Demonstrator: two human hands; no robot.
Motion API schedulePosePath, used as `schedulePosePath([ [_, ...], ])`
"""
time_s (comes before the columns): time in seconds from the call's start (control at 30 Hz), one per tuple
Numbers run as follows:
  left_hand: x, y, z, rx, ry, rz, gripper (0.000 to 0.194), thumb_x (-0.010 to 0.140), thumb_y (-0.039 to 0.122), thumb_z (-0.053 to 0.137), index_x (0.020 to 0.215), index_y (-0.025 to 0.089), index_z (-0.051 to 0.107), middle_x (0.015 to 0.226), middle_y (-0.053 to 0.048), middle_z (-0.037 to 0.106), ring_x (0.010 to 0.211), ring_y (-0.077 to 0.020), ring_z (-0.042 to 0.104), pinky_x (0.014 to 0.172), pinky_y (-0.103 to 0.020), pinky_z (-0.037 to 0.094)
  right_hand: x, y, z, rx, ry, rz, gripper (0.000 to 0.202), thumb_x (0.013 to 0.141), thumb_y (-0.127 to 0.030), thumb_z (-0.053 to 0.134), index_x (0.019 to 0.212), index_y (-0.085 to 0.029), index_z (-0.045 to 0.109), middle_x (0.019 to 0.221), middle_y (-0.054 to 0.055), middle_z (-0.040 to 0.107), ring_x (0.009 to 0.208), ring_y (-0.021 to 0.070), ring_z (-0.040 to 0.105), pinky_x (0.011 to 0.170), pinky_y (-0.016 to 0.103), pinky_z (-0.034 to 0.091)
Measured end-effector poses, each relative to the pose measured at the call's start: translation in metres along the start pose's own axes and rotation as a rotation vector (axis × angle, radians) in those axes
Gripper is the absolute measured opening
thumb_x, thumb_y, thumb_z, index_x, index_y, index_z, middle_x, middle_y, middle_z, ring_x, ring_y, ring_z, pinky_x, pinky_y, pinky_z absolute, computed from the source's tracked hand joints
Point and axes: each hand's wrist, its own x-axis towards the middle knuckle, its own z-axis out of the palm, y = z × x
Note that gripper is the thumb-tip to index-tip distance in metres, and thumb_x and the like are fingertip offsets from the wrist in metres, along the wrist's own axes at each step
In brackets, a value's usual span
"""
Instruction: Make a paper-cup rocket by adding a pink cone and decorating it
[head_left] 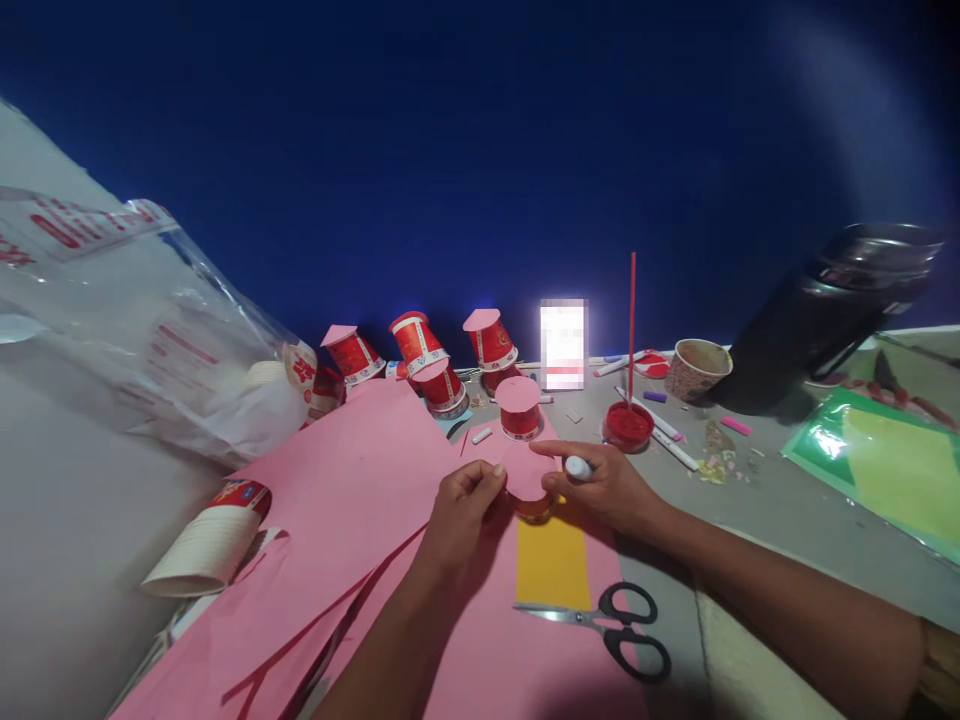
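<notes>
A round pink paper disc (528,474) lies over the top of a small red paper cup (534,511) in front of me. My left hand (466,505) is closed, with thumb and fingers pinched at the disc's left edge. My right hand (611,485) holds a white-ended marker (578,468) in curled fingers. Its index finger reaches over the disc's far side, while the thumb touches the right edge. Just beyond stands another red cup (519,424) topped by a pink disc. Below my hands, scissors (592,618) lie partly on yellow paper (551,560).
Large pink sheets (352,490) spread to the left, near stacked white cups (202,550) and a plastic bag (187,340). Several red cups (420,343) stand at the back. Rightward are a red pot (628,427) with an upright stick, a paper cup (697,370) and a black bottle (810,320).
</notes>
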Motion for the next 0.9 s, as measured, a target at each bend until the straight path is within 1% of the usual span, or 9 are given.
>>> schedulePosePath([
  [0.07, -0.0015, -0.0017, 0.0026, -0.022, -0.007, -0.024, 0.052, 0.074, 0.051, 0.087, 0.057, 0.019, 0.050, 0.054, 0.005, 0.044, 0.053, -0.0082, 0.037, 0.053, -0.024, 0.032, 0.0001, 0.0000, -0.0003, 0.007, -0.001, -0.005, 0.047, 0.083, -0.045, 0.077, 0.122, -0.019, 0.082, 0.113, 0.010, 0.084, 0.086, 0.0255, 0.075, 0.081, 0.036, 0.060],
  [0.23, -0.0015, -0.0073, 0.0042, -0.107, -0.039, -0.096, 0.047, 0.074, 0.050, 0.086, 0.064, 0.020, 0.051, 0.053, 0.004, 0.049, 0.050, -0.0092, 0.042, 0.054, -0.025, 0.033, -0.0001, -0.0007, -0.0005, -0.008, -0.001, -0.002, 0.047, 0.083, -0.044, 0.077, 0.122, -0.020, 0.082, 0.114, 0.010, 0.083, 0.083, 0.0239, 0.074, 0.079, 0.035, 0.059],
  [0.47, 0.0006, -0.0092, 0.0009, -0.161, -0.062, -0.145, 0.046, 0.073, 0.048, 0.088, 0.066, 0.019, 0.053, 0.054, 0.003, 0.054, 0.048, -0.0081, 0.043, 0.053, -0.023, 0.029, 0.0002, 0.0001, 0.0016, -0.019, 0.003, 0.020, 0.048, 0.083, -0.041, 0.075, 0.123, -0.017, 0.082, 0.096, 0.007, 0.083, 0.068, 0.0181, 0.066, 0.069, 0.031, 0.056],
  [0.57, 0.0011, -0.0100, 0.0002, -0.173, -0.067, -0.151, 0.046, 0.072, 0.048, 0.088, 0.066, 0.019, 0.053, 0.054, 0.003, 0.055, 0.048, -0.0080, 0.043, 0.053, -0.024, 0.031, -0.0007, 0.0007, 0.0025, -0.006, 0.011, 0.019, 0.049, 0.083, -0.042, 0.075, 0.123, -0.016, 0.082, 0.098, 0.007, 0.083, 0.069, 0.0181, 0.065, 0.069, 0.031, 0.056],
  [0.73, 0.0011, -0.0083, -0.0001, -0.187, -0.086, -0.165, 0.048, 0.070, 0.049, 0.090, 0.067, 0.019, 0.053, 0.055, 0.003, 0.055, 0.049, -0.0082, 0.044, 0.054, -0.024, 0.032, -0.0018, 0.0028, 0.0037, 0.016, 0.035, 0.023, 0.048, 0.082, -0.044, 0.076, 0.122, -0.019, 0.082, 0.099, 0.007, 0.083, 0.072, 0.0194, 0.067, 0.069, 0.031, 0.056],
  [0.9, 0.0012, -0.0060, -0.0004, -0.184, -0.108, -0.174, 0.049, 0.069, 0.049, 0.090, 0.065, 0.020, 0.051, 0.054, 0.004, 0.054, 0.048, -0.0085, 0.045, 0.054, -0.025, 0.033, -0.0013, 0.0016, 0.0038, 0.045, 0.025, 0.037, 0.049, 0.081, -0.046, 0.077, 0.121, -0.018, 0.083, 0.098, 0.006, 0.083, 0.074, 0.0201, 0.067, 0.072, 0.032, 0.056],
])
